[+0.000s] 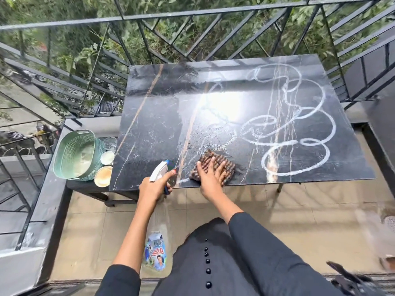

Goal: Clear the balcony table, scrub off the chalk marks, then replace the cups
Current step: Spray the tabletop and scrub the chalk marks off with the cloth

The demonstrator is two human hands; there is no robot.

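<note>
Pressing: right hand (210,177), fingers flat, on checked cloth (229,167) — left hand (154,188) gripping spray bottle (159,172); chalk loops (288,143) on counter (154,116).

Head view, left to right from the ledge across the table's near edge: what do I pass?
green basket → cups → spray bottle gripped by the left hand → cloth under the right hand → chalk marks
</note>
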